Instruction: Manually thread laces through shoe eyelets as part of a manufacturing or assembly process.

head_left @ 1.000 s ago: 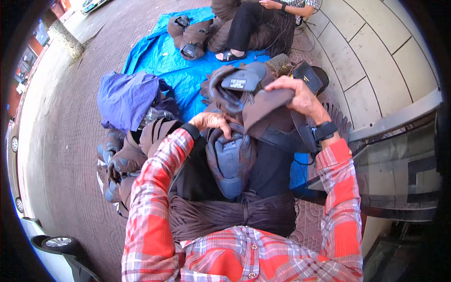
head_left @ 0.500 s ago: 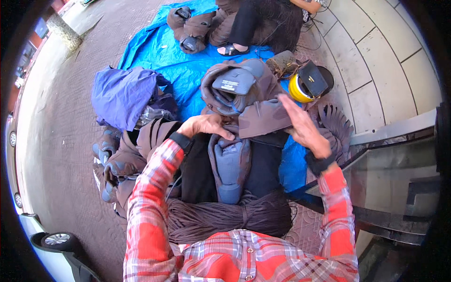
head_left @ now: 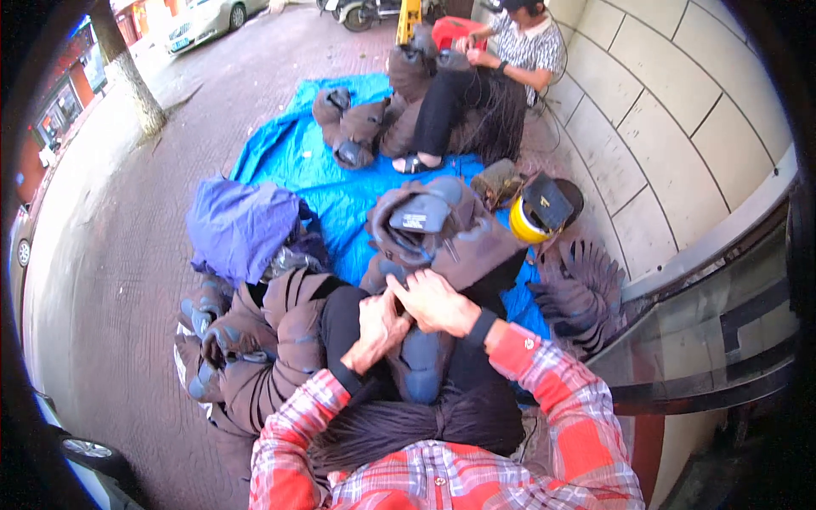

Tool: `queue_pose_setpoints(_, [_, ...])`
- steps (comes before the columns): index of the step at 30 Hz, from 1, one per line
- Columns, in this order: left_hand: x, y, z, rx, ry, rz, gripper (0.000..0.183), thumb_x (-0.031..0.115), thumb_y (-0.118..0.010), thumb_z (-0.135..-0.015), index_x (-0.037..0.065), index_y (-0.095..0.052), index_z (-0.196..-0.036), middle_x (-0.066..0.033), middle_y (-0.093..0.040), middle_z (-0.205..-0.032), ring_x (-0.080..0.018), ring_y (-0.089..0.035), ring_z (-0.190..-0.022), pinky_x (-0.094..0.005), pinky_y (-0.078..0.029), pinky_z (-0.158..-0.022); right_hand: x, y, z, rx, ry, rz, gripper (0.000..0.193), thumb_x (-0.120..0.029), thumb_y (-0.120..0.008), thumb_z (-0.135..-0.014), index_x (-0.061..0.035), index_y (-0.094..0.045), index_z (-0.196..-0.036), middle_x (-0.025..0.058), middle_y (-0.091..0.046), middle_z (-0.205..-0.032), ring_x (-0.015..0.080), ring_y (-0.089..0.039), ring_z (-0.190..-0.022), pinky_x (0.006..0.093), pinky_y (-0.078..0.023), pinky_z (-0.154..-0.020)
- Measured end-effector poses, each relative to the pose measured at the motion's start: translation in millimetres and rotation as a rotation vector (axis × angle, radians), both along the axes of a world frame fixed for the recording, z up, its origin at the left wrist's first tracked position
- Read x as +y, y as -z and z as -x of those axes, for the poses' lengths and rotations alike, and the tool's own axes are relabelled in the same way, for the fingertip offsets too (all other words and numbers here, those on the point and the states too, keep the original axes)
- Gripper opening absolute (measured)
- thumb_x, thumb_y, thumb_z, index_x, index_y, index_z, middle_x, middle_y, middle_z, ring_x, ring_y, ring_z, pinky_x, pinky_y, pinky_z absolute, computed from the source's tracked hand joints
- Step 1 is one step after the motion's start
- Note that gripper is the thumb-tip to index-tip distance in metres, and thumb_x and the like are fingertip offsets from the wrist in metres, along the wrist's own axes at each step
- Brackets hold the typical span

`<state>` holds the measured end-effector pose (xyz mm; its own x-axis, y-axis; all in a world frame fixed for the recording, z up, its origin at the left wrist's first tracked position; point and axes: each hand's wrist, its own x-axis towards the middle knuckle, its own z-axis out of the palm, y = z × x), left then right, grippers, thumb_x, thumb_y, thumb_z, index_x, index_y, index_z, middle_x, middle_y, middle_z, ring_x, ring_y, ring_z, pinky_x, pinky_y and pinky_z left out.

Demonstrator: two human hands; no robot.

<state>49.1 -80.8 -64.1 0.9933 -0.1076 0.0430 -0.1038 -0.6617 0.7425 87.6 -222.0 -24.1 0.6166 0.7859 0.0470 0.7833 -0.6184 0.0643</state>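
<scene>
My left hand [head_left: 378,329] and my right hand [head_left: 433,303] meet over my lap, at the top of a grey-brown shoe upper [head_left: 419,365] that lies between my thighs. The left one's fingers are closed on the upper's edge. Those of the right are bent and pinched close beside them; what they grip is hidden. Just beyond my hands sits a rolled stack of shoe uppers [head_left: 480,246], with a grey tongue [head_left: 416,219] showing in its opening. A thick bundle of dark cord [head_left: 399,433] lies across my lap.
More uppers [head_left: 297,319] are heaped at my left, by a purple cloth [head_left: 246,225]. A blue tarp [head_left: 340,204] covers the ground ahead. At right are a yellow tub [head_left: 527,223], fanned brown pieces [head_left: 582,293] and a tiled wall [head_left: 671,144]. Another person [head_left: 510,59] sits beyond.
My right hand has swung left and down to join my left hand. The view has tilted up, showing more of the other person and the street.
</scene>
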Motion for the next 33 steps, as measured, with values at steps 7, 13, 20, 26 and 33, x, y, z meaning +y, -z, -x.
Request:
queue_pose_setpoints(7, [10, 4, -10, 0.423, -0.217, 1.018, 0.042, 0.023, -0.059, -0.081, 0.004, -0.052, -0.118, -0.0164, -0.066, -0.102, -0.026, -0.063, -0.093, -0.0346, -0.047, -0.08, -12, 14, -1, -0.142, 0.184, 0.077, 0.036, -0.015, -0.064, -0.073, 0.0014, -0.054, -0.104, 0.0131, -0.06, -0.088, 0.0249, -0.061, -0.081, 0.035, -0.045, -0.07])
queue_pose_setpoints(13, [-5, 86, -71, 0.495, -0.386, 0.731, 0.015, 0.023, -0.055, -0.08, 0.01, -0.061, -0.076, -0.0057, -0.062, -0.071, -0.0169, -0.058, -0.064, -0.0333, -0.042, -0.05, -56, -18, 14, -0.087, 0.024, -0.107, 0.039, -0.013, -0.063, -0.071, -0.0048, -0.053, -0.108, 0.0119, -0.057, -0.087, 0.0277, -0.062, -0.08, 0.0387, -0.048, -0.07])
queue_pose_setpoints(20, [16, 163, -85, 0.001, -0.203, 0.354, 0.02, 0.024, -0.049, -0.085, 0.009, -0.061, -0.079, -0.0098, -0.062, -0.069, -0.0222, -0.059, -0.059, -0.037, -0.046, -0.052, -117, -55, 22, -0.019, 0.017, -0.401, 0.057, -0.003, -0.065, -0.057, -0.0046, -0.054, -0.113, 0.0133, -0.06, -0.101, 0.0315, -0.061, -0.088, 0.0392, -0.049, -0.077])
queue_pose_setpoints(26, [-21, 113, -67, 1.005, 0.03, 1.158, 0.054, 0.053, -0.05, -0.088, 0.006, -0.062, -0.113, -0.0101, -0.066, -0.107, -0.019, -0.062, -0.093, -0.0327, -0.048, -0.085, -150, -64, 35, 0.026, 0.113, -0.505, 0.054, 0.003, -0.059, -0.058, -0.0029, -0.056, -0.112, 0.0161, -0.062, -0.107, 0.0348, -0.061, -0.095, 0.0398, -0.049, -0.079])
queue_pose_setpoints(33, [-20, 85, -49, 1.086, 0.122, 1.104, 0.064, 0.061, -0.05, -0.086, 0.008, -0.058, -0.121, -0.0108, -0.063, -0.115, -0.0215, -0.062, -0.095, -0.0344, -0.049, -0.086, -135, -76, 44, 0.043, 0.306, -0.373, 0.057, 0.004, -0.063, -0.063, -0.0038, -0.053, -0.118, 0.0159, -0.06, -0.109, 0.0337, -0.058, -0.1, 0.04, -0.046, -0.082])
